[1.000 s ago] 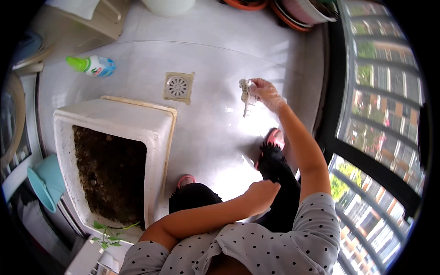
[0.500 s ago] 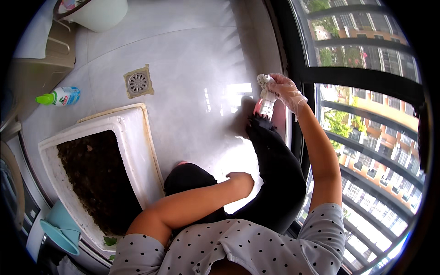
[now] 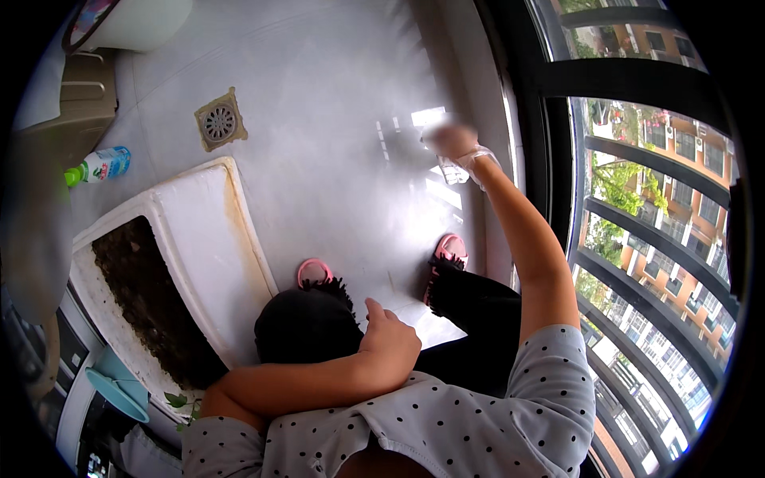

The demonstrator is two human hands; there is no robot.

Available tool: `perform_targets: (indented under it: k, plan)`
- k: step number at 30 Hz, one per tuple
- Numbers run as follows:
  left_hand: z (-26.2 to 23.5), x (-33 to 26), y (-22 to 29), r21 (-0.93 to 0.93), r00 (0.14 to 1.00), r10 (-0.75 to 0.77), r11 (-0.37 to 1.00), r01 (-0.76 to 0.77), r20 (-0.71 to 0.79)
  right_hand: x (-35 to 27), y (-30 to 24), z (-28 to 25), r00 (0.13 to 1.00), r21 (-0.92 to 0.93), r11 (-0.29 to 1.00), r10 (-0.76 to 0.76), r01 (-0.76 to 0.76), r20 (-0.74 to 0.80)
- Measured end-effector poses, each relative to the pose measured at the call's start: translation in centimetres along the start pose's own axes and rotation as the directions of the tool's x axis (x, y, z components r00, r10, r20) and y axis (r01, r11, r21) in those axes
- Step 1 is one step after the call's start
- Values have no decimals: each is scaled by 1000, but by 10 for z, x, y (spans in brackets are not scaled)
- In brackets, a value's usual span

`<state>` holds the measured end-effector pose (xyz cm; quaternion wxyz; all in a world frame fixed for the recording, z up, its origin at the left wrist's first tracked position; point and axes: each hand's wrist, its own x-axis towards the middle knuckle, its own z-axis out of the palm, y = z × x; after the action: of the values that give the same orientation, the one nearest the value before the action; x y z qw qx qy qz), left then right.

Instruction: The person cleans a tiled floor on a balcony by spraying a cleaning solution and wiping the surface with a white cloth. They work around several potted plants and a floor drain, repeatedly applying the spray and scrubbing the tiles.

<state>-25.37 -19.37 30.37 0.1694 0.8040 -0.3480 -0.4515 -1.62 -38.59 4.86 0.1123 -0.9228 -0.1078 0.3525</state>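
Observation:
My right hand (image 3: 454, 143), in a thin clear plastic glove, reaches out low over the floor near the window wall. Motion smears its fingers, which are closed on a crumpled white thing with dark marks (image 3: 453, 170); its kind is not clear. My bare left hand (image 3: 390, 338) rests by my left knee with a finger pointing forward and nothing visible in it. To its left stands a white foam box (image 3: 211, 215) with dark soil (image 3: 151, 295) inside. A pink slipper shows on my left foot (image 3: 315, 272) and another on my right (image 3: 452, 247).
A square floor drain (image 3: 220, 123) lies ahead. A bottle with a green cap (image 3: 107, 164) stands or lies at the left. Light blue buckets (image 3: 115, 394) sit behind the box, a white bin (image 3: 147, 24) at the far left. A barred window (image 3: 637, 167) runs along the right.
My right hand has moved slightly left and forward with the white thing. My left hand has shifted left and nearer to me. Both slippers now show, and the head view has turned a little.

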Motion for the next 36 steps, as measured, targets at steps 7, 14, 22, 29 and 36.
perform_targets:
  k: [7, 14, 22, 29, 36]
  plan:
    - [10, 12, 21, 25, 994, -68, 997, 71, -85, 1, -11, 22, 982, 180, 969, -154, 172, -108]
    - [20, -5, 19, 16, 895, -194, 976, 218, -401, -18, -126, 57, 886, 130, 877, -464, 463, -28]
    - [4, -4, 36, -157, 982, -95, 980, 121, 160, -9, -144, 56, 884, 75, 889, -457, 452, 95]
    - [5, 7, 70, -382, 949, 29, 919, 98, 314, -58, -127, 76, 859, 142, 861, -503, 488, 97]
    - [39, 38, 103, -411, 790, 133, 898, 160, 598, -127, -144, 31, 948, 444, 891, -218, 96, 232]
